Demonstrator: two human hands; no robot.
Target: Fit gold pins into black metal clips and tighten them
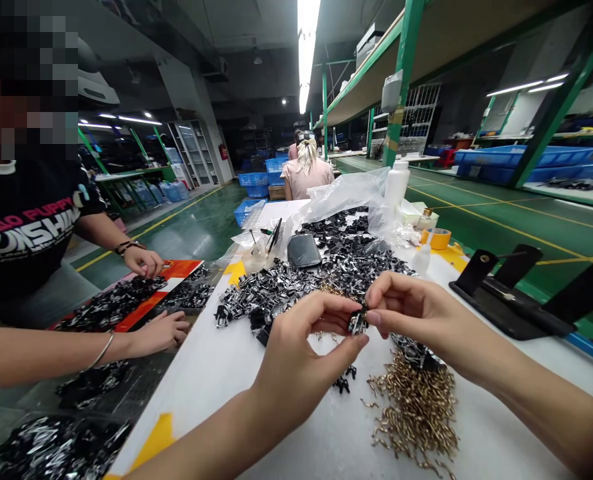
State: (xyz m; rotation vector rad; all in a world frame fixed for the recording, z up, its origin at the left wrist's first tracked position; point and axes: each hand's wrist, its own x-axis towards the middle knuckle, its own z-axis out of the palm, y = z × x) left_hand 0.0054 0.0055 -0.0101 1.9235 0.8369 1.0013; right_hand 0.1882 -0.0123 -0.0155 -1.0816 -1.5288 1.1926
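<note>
Between my two hands, over the white table (296, 413), is a small black and silver part (357, 323). My left hand (309, 347) pinches it from the left with thumb and fingertips. From the right, my right hand (411, 307) closes its thumb and index finger on the same part's upper edge. Below my right hand lies a pile of small bent brass-coloured pieces (416, 400). A few little black pieces (345, 381) rest just under my left hand. Behind both hands spreads a large heap of black and silver parts (266, 293).
A dark phone-like slab (303, 251) lies on the heap. Around it are a white bottle (397, 183), yellow tape (435, 238) and a black stand (511, 300). At left, a co-worker's hands (163, 331) reach over trays of black parts (51, 440). Another person (307, 170) sits ahead.
</note>
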